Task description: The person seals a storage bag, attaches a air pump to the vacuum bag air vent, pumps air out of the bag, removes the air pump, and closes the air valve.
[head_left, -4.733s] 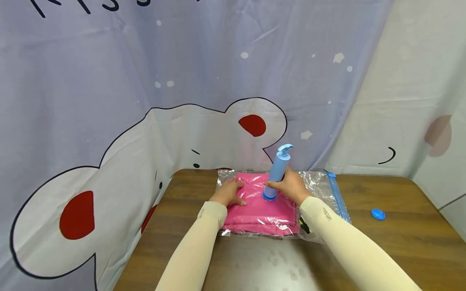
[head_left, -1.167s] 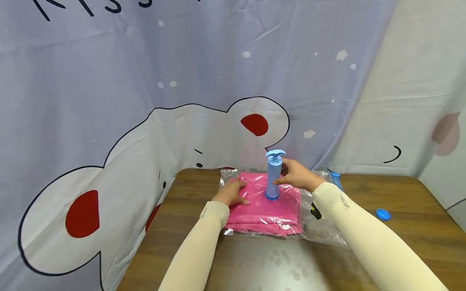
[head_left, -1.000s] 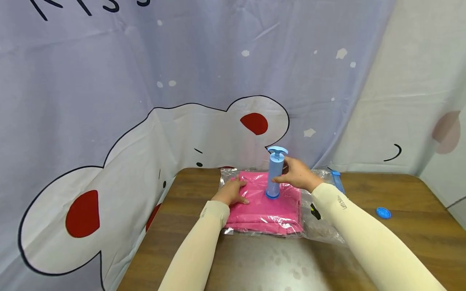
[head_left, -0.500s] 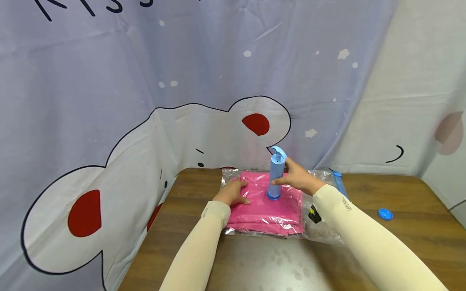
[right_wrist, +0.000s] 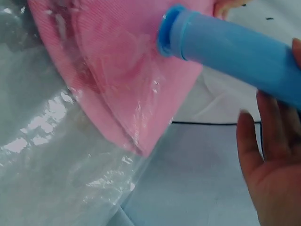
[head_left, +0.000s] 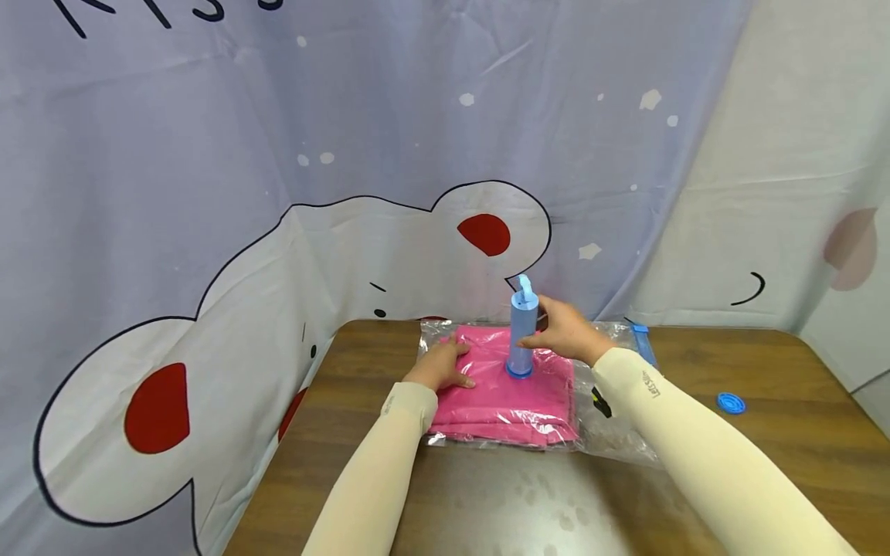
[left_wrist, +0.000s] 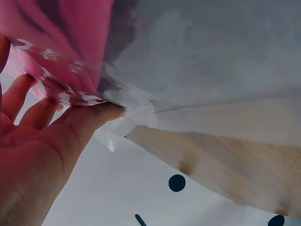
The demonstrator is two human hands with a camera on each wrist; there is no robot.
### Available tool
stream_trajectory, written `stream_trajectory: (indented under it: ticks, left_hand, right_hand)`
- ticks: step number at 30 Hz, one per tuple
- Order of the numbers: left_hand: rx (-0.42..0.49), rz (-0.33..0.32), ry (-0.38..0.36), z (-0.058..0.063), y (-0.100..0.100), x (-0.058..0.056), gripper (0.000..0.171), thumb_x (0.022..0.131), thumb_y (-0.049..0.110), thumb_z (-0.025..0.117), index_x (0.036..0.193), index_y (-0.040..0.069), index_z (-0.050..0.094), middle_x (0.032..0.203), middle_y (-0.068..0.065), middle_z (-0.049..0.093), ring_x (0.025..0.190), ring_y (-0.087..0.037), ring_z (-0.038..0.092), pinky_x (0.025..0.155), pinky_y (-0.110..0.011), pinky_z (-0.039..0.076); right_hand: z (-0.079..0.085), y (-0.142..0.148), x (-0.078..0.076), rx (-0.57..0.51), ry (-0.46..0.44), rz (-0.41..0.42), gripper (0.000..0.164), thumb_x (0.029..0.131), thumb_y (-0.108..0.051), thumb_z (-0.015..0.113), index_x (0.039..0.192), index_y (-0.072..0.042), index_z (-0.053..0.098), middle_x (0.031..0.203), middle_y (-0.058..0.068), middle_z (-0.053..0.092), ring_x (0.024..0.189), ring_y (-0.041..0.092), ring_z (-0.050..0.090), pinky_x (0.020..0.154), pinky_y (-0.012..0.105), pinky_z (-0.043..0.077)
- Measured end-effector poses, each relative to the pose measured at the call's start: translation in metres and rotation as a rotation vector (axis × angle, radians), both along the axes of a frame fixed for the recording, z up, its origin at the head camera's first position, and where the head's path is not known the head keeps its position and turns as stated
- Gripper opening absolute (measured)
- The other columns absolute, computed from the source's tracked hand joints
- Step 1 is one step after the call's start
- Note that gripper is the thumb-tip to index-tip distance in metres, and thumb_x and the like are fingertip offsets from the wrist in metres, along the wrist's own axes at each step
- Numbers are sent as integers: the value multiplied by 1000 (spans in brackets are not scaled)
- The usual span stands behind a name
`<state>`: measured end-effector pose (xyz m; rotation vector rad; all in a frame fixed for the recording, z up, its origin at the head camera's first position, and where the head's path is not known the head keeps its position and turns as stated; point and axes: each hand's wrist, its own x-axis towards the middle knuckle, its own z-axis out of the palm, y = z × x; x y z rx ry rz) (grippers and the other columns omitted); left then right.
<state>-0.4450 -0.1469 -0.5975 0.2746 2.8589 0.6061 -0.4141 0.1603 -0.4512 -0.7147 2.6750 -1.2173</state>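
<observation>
A clear vacuum storage bag (head_left: 612, 444) lies flat on the table with a folded pink cloth (head_left: 501, 413) inside. On the cloth's area a light blue hand pump (head_left: 523, 328) stands nearly upright, its foot at the blue valve ring (right_wrist: 165, 33). My right hand (head_left: 566, 333) holds the pump's barrel from the right, thumb in front and fingers behind. Spread out, my left hand (head_left: 441, 365) rests on the left side of the bag. In the left wrist view its thumb (left_wrist: 101, 113) lies along the plastic. The pump's handle (head_left: 525, 287) is pushed down close to the barrel.
A round blue cap (head_left: 731, 403) lies on the wooden table (head_left: 786, 455) to the right. The bag's blue zip edge (head_left: 644, 347) shows behind the right forearm, with a black and yellow label (head_left: 601, 403) near it. A printed curtain (head_left: 389, 100) hangs behind the table.
The pump has gone from leaning right to nearly upright. Its handle has turned from broadside to end-on. My right hand has kept hold of the barrel; my left hand has stayed on the bag.
</observation>
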Motion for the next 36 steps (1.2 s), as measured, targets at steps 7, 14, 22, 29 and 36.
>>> stream_trajectory:
  ticks: [7,14,22,29,36]
  left_hand:
    - [4,-4,-4,-5,-3,-4,102,85,45,101,172,25,52,189,-15,25,174,-46,30,142,-60,32]
    - [-2,-11,8,-4,-2,-3,102,83,47,101,171,24,53,188,-16,27,172,-46,36,141,-58,35]
    - [5,11,8,-1,-3,-1,104,81,48,102,171,27,54,189,-15,26,173,-46,33,142,-59,33]
    - [11,27,0,-3,-3,-1,102,82,47,102,170,28,55,189,-14,26,174,-44,32,142,-58,34]
    - [-1,-10,2,-3,-4,-3,101,85,48,100,171,25,53,189,-14,29,174,-43,34,142,-57,35]
  right_hand:
    - [-7,-5,4,-21,-31,-46,78,96,-26,92,152,4,47,144,31,70,133,48,72,115,61,62]
    - [8,4,-3,-65,-157,159,86,99,-5,85,170,6,37,162,35,60,155,58,55,132,69,45]
    - [6,2,-3,30,-20,124,65,96,-15,92,150,6,63,144,27,75,137,47,74,123,60,58]
    - [-2,-2,-1,57,50,9,60,93,-26,96,136,1,64,119,21,82,105,30,79,93,46,68]
    - [-2,-1,1,63,7,1,83,94,-30,95,156,3,51,139,29,76,129,46,76,112,61,63]
